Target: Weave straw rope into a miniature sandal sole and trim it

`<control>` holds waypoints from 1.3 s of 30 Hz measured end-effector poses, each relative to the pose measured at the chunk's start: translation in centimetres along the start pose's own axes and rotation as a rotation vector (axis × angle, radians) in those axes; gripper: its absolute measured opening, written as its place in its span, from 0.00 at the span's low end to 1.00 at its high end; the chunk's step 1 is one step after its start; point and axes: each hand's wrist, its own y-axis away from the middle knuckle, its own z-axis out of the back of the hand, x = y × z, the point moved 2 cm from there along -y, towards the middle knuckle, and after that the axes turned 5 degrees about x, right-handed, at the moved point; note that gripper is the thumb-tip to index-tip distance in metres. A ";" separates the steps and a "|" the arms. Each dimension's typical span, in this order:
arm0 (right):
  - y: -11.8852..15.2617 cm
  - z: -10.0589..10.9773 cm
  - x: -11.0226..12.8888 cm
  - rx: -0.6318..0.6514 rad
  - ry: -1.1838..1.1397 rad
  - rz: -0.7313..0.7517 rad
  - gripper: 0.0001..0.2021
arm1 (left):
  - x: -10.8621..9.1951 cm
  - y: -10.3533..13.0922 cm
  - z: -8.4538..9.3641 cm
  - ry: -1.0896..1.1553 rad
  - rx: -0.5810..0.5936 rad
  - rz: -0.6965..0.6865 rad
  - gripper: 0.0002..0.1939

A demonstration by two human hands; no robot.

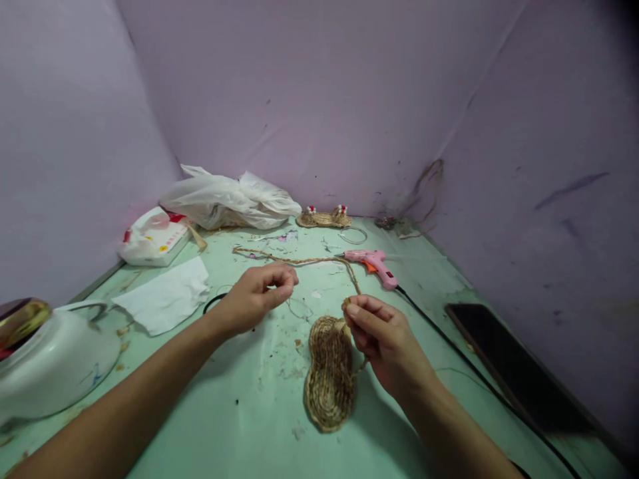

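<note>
Cord: braided, brown; lies across the worktop, bends near the glue gun and runs up to the right hand; its far end is loose.
Right hand: thumb and forefinger pinched on a small brown bit, looks like the cord; held over the mat's upper right edge.
Left hand: fingers curled, thumb near forefinger, left of the mat and above the worktop; cannot tell if a thin strand is between them.
Coiled mat: sole-shaped, flat on the worktop, between the forearms; upper right edge partly hidden by the right hand.
Glue gun: pink, on its side, nozzle right beside the cord; contact unclear.
Snag risk: a tug on the cord could drag it over the nozzle; if hot, it could scorch or smear.
Cable risk: right forearm catching the black cable could swing the gun.
Coil risk: a loose pinch or uneven pull could let the braid untwist or the mat's edge lift.
</note>
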 end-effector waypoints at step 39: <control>-0.4 0.8 1.2 -0.186 -0.253 0.094 0.06 | -1.5 0.4 -0.1 0.069 -0.097 0.478 0.09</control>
